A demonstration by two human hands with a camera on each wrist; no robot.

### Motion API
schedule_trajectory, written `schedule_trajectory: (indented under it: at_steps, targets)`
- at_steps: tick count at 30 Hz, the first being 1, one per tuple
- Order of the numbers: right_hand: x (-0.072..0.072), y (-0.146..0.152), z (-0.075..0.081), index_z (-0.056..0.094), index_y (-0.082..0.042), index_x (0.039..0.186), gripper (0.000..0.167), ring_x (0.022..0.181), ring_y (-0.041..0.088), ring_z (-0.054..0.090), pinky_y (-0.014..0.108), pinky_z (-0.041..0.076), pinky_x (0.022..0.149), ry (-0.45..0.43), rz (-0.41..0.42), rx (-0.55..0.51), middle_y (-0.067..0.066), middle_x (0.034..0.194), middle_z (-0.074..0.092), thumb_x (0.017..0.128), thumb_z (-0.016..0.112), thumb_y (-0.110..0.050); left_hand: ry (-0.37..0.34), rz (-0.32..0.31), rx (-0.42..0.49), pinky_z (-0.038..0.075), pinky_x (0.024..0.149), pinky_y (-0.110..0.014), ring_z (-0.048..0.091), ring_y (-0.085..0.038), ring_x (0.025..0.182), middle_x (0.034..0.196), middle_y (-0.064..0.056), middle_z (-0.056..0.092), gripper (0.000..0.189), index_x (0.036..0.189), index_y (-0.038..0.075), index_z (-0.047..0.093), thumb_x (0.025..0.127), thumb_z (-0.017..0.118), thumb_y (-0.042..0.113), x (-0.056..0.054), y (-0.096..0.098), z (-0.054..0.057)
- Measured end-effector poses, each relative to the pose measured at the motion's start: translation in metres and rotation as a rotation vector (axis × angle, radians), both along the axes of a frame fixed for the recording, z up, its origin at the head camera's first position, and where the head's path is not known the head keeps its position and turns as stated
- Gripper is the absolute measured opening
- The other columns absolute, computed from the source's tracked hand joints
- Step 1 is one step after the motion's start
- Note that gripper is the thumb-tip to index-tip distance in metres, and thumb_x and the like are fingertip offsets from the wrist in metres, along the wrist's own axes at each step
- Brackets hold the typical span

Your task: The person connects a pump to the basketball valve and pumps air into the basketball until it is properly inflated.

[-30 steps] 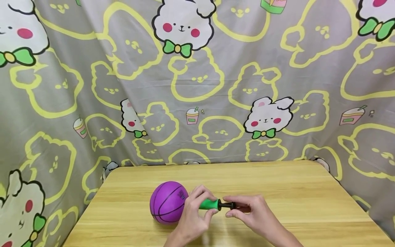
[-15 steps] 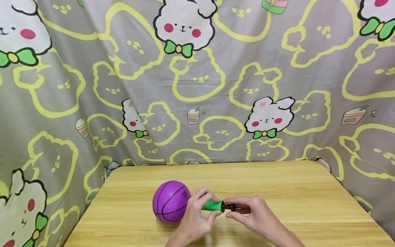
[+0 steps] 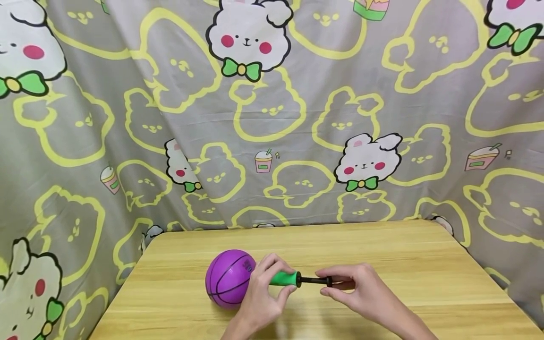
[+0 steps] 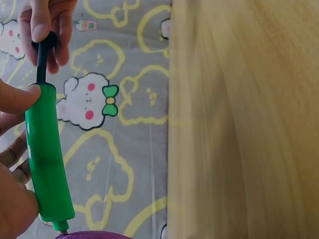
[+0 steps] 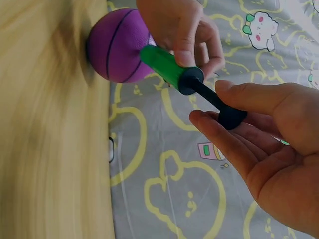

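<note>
A purple ball with black basketball lines rests on the wooden table. My left hand grips the green barrel of a small hand pump, thumb near its black collar. In the left wrist view a short metal needle joins the pump's far end to the ball. The black plunger rod stands well out of the barrel. My right hand pinches the round black knob at the rod's end between thumb and fingers.
The light wooden table extends to both sides and behind the hands. A grey curtain with cartoon bears and yellow outlines hangs around its back and sides.
Half a second ago the plunger was pushed further in. My right hand has drawn it out to the right, while the left hand, pump and ball have shifted slightly left in view.
</note>
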State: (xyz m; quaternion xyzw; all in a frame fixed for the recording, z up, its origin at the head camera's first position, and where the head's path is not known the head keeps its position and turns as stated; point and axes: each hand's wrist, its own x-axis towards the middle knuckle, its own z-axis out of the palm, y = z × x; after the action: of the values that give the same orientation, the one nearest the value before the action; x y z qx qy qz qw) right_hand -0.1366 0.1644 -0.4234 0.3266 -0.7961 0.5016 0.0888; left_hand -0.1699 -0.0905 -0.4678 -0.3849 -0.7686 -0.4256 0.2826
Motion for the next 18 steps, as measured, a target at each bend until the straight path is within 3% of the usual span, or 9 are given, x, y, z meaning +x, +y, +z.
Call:
schedule_trajectory:
  at_steps: [9,18]
  targets:
    - [0.003,0.012,0.011,0.077,-0.007,0.114,0.026,0.09,0.012,0.075,0.029,0.06,0.071,-0.048,-0.002,0.026,0.007,0.108,0.077,0.09,0.079,-0.017,0.015,0.013,0.021,0.047,0.085,-0.032,0.058,-0.011,0.098,0.104,0.009,0.061,0.033,0.104,0.019,0.071,0.076,0.084,0.008,-0.003,-0.006,0.002]
    - [0.004,0.023,0.018,0.076,-0.01,0.116,0.025,0.093,0.008,0.073,0.029,0.06,0.072,-0.016,-0.003,0.036,0.007,0.111,0.076,0.091,0.077,-0.013,0.022,0.027,0.034,0.048,0.084,-0.032,0.058,-0.012,0.098,0.103,0.008,0.061,0.033,0.103,0.018,0.071,0.075,0.084,0.006,-0.007,-0.011,0.006]
